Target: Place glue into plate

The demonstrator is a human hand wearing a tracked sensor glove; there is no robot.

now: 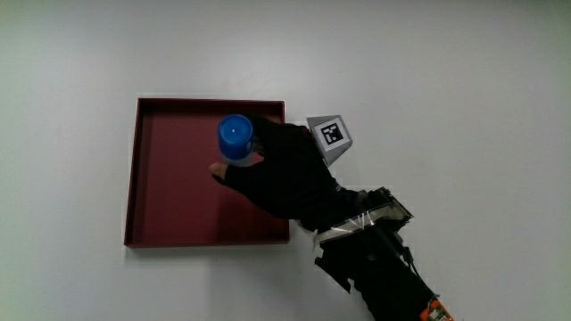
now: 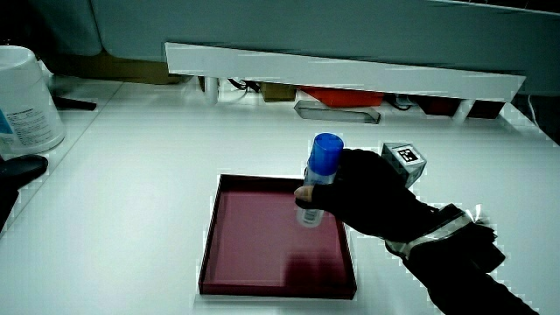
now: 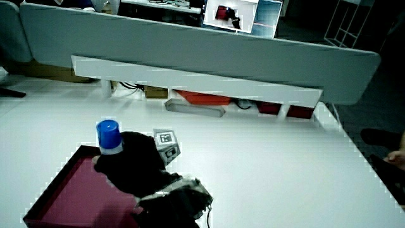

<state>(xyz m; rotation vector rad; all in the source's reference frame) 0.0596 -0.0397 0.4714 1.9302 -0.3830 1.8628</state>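
Placing step underway: hand (image 1: 285, 174) gripping the glue stick (image 1: 236, 141) upright, blue cap up, over the red plate (image 1: 178, 223), seemingly not set down yet; next it needs lowering onto the plate, then letting go.

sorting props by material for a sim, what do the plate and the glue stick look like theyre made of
The plate is a dark red square tray with thin straight walls and a smooth, faintly glossy floor, so probably plastic or lacquered board; which one is unclear. The glue, held upright in the hand, has a glossy blue cap and a pale, translucent-looking body, so probably plastic.
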